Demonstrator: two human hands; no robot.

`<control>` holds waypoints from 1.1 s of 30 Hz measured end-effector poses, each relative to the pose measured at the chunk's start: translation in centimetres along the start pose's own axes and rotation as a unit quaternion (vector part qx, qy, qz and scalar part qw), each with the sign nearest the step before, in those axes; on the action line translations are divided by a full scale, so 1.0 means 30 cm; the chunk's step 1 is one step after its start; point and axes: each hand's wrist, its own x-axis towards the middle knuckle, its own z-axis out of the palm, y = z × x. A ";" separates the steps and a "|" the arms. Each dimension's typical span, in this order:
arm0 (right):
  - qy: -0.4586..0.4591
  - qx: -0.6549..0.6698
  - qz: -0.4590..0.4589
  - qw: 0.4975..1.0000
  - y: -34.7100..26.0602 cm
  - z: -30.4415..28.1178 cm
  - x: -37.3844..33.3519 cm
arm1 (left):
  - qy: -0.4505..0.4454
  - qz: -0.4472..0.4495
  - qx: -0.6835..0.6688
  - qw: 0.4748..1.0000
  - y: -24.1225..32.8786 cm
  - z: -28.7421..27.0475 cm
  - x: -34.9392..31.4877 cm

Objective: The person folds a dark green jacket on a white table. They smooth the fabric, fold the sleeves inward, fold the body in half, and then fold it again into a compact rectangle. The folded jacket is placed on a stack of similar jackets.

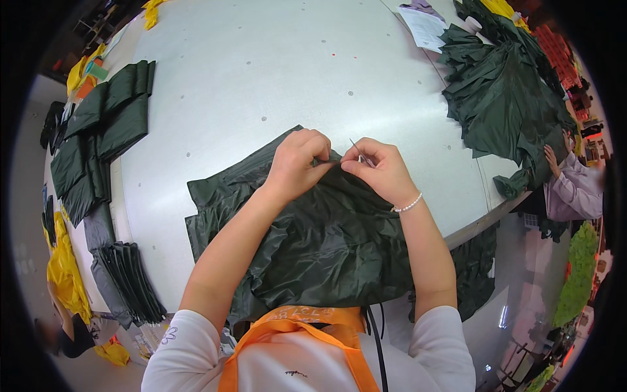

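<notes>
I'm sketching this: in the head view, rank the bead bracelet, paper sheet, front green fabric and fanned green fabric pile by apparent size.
1. Front green fabric, nearer the camera
2. Fanned green fabric pile
3. Paper sheet
4. Bead bracelet

The near cloth [326, 251] is dark green, like the folded pile [124, 104] at left and the heap [499, 104] at far right. The table [261, 85] is pale grey with scattered dark dots. The apron [261, 332] is orange, the shirt [281, 359] white with a purple flower outline [169, 335], the co-worker's sleeve [575, 193] pale lilac.
</notes>
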 end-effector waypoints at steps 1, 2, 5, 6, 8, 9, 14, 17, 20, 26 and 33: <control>-0.004 0.029 0.008 1.000 0.024 0.005 0.005 | 0.007 -0.022 -0.017 1.000 0.013 0.004 -0.004; -0.010 0.058 0.015 0.998 0.043 0.011 0.009 | 0.014 -0.046 -0.033 0.998 0.022 0.004 -0.009; 0.018 0.236 0.105 0.966 0.066 0.002 -0.012 | 0.061 0.024 -0.028 0.997 0.021 0.007 -0.026; 0.042 0.207 0.106 0.972 0.064 0.007 -0.017 | 0.067 0.020 -0.026 0.997 0.025 0.006 -0.031; 0.092 0.146 0.108 0.979 0.056 0.016 -0.032 | 0.079 0.012 -0.026 0.996 0.035 0.005 -0.040; 0.111 0.180 0.105 0.972 0.057 0.018 -0.047 | 0.081 0.018 -0.020 0.996 0.036 0.005 -0.043; 0.064 0.029 0.045 0.997 0.061 -0.012 -0.118 | 0.087 0.040 -0.004 0.995 0.035 -0.001 -0.049; 0.023 -0.004 0.042 0.999 0.003 -0.015 -0.110 | 0.077 0.053 0.013 0.996 0.041 -0.012 -0.041; -0.021 -0.058 0.044 0.997 -0.058 -0.020 -0.089 | 0.075 0.063 0.010 0.995 0.041 -0.018 -0.038; -0.030 -0.073 0.043 0.996 -0.071 -0.007 -0.078 | 0.095 0.066 0.020 0.993 0.047 -0.018 -0.041; -0.003 0.022 0.048 0.999 0.006 0.009 -0.088 | 0.110 0.068 0.032 0.991 0.053 -0.009 -0.052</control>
